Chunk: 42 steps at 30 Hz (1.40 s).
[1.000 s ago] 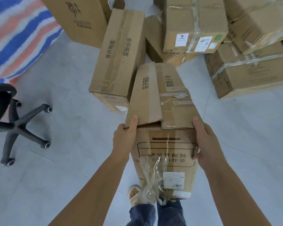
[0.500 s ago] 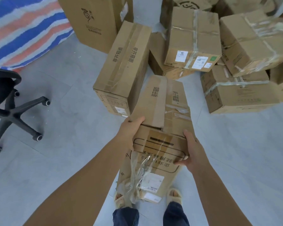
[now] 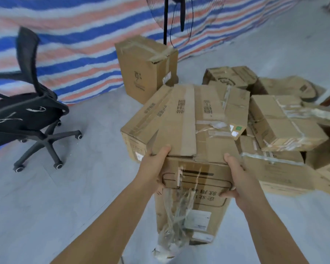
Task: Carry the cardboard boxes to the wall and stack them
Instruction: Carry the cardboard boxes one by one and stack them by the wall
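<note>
Lifted higher now, the tall cardboard box [image 3: 192,168] hangs lengthwise between your left hand [image 3: 153,168] and right hand [image 3: 236,180], fingers clamped on its sides.

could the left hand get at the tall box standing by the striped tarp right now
Probably not as things stand. The left hand has its grip on the carried cardboard box, as does the right hand, and the tall box stands beyond that load by the striped tarp.

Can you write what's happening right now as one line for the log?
phase: carrying | held: cardboard box | left hand: grips near-left edge | right hand: grips near-right edge | ahead: striped tarp, office chair
</note>
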Each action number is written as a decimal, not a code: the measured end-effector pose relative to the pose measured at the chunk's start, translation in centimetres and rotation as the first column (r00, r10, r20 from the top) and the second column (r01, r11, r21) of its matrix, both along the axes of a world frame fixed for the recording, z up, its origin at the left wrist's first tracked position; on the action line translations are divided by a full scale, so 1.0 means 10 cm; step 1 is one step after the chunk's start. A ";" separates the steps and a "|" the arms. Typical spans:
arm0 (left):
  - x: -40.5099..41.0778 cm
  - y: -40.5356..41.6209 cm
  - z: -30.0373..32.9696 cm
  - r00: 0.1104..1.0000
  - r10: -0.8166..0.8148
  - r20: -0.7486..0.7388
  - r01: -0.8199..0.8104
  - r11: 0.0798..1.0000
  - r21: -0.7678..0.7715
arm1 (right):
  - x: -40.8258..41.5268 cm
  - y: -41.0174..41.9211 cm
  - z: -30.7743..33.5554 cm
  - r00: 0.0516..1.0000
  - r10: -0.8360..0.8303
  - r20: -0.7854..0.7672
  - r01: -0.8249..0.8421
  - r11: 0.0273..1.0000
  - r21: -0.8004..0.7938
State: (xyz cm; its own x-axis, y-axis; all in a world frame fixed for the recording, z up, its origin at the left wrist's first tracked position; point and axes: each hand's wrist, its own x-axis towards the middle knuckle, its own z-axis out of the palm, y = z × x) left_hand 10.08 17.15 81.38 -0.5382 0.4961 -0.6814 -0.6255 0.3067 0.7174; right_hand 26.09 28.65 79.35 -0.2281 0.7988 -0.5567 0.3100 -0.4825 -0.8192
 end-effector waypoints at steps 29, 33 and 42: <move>1.66 -5.91 0.98 0.286 0.940 -0.186 -0.926 0.321 0.199 | -0.53 -5.23 1.28 0.340 0.934 -0.108 -0.893 0.357 0.273; 2.21 -6.85 0.89 0.089 0.982 -0.164 -0.986 0.110 0.128 | -0.42 -6.39 1.05 0.145 0.988 -0.055 -0.967 0.153 0.205; 3.38 -8.33 0.77 -0.369 0.922 -0.113 -0.927 -0.357 0.117 | 0.06 -8.56 0.75 -0.404 0.915 -0.015 -0.905 -0.397 0.153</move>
State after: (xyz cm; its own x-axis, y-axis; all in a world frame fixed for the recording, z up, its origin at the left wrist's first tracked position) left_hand 43.89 -66.10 89.07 -0.3071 -0.7743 -0.5533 -0.0045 -0.5802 0.8145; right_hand 26.71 -56.97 86.88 -0.7052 -0.5677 -0.4247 0.2016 0.4137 -0.8878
